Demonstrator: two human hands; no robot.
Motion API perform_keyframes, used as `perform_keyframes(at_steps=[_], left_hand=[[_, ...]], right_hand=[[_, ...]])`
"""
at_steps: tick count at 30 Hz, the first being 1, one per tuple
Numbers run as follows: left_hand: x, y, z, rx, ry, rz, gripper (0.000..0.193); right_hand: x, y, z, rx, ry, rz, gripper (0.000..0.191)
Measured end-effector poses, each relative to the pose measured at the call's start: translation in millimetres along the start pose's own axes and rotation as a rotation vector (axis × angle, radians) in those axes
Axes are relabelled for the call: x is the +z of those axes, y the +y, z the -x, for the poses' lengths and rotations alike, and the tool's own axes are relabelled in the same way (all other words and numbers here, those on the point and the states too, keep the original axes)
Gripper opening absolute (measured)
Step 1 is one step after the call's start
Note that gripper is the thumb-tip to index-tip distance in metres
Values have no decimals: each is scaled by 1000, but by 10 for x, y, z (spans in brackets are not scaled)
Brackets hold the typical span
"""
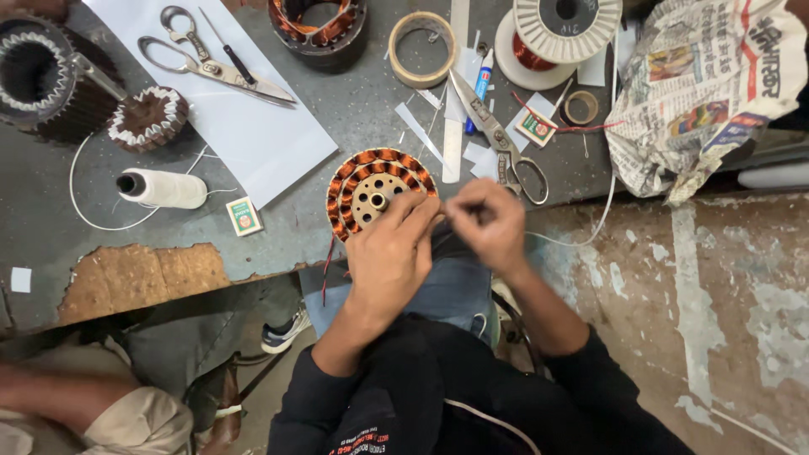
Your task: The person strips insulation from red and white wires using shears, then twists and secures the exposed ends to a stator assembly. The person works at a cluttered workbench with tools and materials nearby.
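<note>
A person's left hand [389, 253] grips the rim of a copper-wound stator [377, 192] at the workbench [50, 202] edge, fingers curled over its near side. The right hand [491, 223] pinches something thin just beside it; what it holds is too blurred to tell. Two pairs of scissors [215, 69] [497, 139] lie on the bench, one on a white sheet [253, 143]. Nearby sit a white thread spool [164, 188], a tape roll [421, 49], two small matchboxes [243, 216] [534, 128] and crumpled newspaper [699, 93].
</note>
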State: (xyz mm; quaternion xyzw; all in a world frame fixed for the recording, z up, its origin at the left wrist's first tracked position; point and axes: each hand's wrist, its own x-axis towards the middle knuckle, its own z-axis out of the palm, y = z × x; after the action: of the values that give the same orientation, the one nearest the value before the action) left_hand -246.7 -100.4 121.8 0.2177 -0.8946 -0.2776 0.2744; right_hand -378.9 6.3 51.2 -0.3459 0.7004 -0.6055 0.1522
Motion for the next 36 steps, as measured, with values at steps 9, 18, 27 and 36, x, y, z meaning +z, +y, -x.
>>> perform_keyframes(at_steps=[9,18,27,36], left_hand=[[20,-23,20,7,0,11,18],[14,-33,12,0,-8,41,19],[-13,-26,0,11,6,24,20],[0,-14,6,8,3,23,19]], right_hand=[[-145,27,48,-272,105,67,14],[-71,-70,256,-379,-38,61,14],[-4,-8,80,-224,-53,108,12],[-91,-32,20,-37,59,-146,9]])
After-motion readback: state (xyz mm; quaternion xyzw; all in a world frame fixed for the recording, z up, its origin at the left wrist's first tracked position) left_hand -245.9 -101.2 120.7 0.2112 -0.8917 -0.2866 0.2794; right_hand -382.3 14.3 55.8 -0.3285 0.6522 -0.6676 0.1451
